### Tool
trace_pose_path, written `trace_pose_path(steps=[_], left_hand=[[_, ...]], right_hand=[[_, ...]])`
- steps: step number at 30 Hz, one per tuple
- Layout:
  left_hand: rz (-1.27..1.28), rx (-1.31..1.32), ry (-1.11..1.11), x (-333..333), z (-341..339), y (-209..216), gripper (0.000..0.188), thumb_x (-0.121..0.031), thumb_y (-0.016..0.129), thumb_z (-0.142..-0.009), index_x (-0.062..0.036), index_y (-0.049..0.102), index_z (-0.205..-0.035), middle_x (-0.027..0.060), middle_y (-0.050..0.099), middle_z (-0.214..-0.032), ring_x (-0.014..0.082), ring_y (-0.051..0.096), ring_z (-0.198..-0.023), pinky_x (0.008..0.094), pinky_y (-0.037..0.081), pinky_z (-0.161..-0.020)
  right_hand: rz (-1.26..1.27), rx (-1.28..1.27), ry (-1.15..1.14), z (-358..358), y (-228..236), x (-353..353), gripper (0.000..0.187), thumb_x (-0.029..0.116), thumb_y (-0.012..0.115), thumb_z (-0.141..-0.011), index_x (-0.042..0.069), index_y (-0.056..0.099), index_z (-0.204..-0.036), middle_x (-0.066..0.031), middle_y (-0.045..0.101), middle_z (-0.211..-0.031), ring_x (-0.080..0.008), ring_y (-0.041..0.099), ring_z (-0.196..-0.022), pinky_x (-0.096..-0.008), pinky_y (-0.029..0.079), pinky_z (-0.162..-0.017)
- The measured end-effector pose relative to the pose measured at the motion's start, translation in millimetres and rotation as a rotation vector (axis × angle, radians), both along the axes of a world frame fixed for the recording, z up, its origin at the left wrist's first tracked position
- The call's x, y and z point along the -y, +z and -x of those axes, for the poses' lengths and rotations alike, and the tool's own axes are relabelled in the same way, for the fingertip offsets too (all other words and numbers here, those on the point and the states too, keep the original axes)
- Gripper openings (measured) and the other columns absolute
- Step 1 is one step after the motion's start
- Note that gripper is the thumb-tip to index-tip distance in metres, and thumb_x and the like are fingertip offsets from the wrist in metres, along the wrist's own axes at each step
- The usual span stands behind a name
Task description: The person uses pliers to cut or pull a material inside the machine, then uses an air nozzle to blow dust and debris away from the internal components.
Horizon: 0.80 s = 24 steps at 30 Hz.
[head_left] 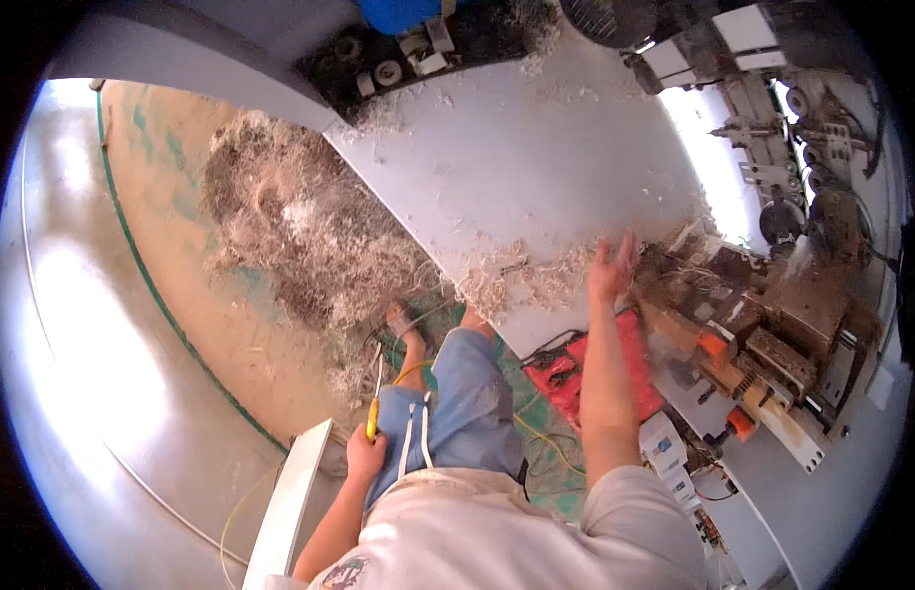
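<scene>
Down by my left thigh, my left hand [365, 453] is closed around a yellow-handled tool [372, 418]. A long thin metal shaft points forward from its handle; its exact kind is not clear. My right hand [612, 268] is stretched forward over the right side of a pale grey tabletop [536, 167], its fingers apart and nothing in them. Around that hand lie curled pale shavings [507, 285], strewn along the near edge of the top. Whether the hand touches the surface I cannot tell.
Dusty machinery [782, 305] with orange knobs stands at the right. A red tool case or mat [620, 369] lies under my right forearm. On the floor at left rises a large heap of shavings [290, 216]. A yellow hose [551, 440] runs near my legs, and a white board [290, 501] is at lower left.
</scene>
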<state>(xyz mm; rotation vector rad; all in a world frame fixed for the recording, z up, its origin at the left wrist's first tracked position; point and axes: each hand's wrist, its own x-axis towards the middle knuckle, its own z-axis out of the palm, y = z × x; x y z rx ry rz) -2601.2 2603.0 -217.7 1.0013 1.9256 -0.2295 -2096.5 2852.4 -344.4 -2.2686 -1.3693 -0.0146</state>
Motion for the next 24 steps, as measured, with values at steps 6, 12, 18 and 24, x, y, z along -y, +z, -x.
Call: trace_pose_path(steps=[6,12,18,24], left_hand=[[-0.016,0.01,-0.048,-25.9,-26.8,10.7,0.02,-0.021,0.067,-0.086,-0.0027,0.061,-0.091,0.0236,0.066,-0.089,0.0454,0.064,-0.087,0.0504,0.05,-0.074],[-0.118,0.047,0.121,-56.2,-5.6,42.4,0.02,-0.016,0.067,-0.088,-0.0021,0.061,-0.101,0.0194,0.068,-0.088,0.0358,0.067,-0.082,0.0444,0.053,-0.075],[-0.244,0.465,0.321,-127.6,12.7,62.0,0.036,-0.002,0.062,-0.084,-0.0034,0.053,-0.118,0.0085,0.068,-0.107,0.0199,0.064,-0.087,0.0365,0.053,-0.073],[-0.114,0.895,-0.35,-181.4,-56.1,54.7,0.067,-0.008,0.068,-0.082,-0.0011,0.044,-0.144,0.0156,0.064,-0.127,0.0238,0.063,-0.109,0.0343,0.05,-0.094]], right_hand=[[0.241,-0.266,0.149,181.2,-17.3,-15.0,0.069,0.021,0.06,-0.093,-0.003,0.035,-0.153,-0.0293,0.03,-0.16,-0.0425,0.023,-0.151,-0.0516,0.013,-0.126],[0.491,-0.458,0.866,401.4,5.5,-41.1,0.057,0.025,0.054,-0.103,0.009,0.038,-0.155,-0.0157,0.022,-0.167,-0.0322,0.027,-0.152,-0.0416,0.032,-0.121],[0.452,-1.536,0.398,374.8,83.9,16.6,0.063,0.041,0.059,-0.102,0.004,0.044,-0.15,-0.0183,0.044,-0.153,-0.0298,0.058,-0.126,-0.0411,0.047,-0.104],[0.346,-1.397,0.181,300.8,160.6,100.6,0.06,0.051,0.066,-0.096,0.004,0.056,-0.131,-0.0173,0.067,-0.109,-0.0261,0.066,-0.102,-0.0413,0.052,-0.089]])
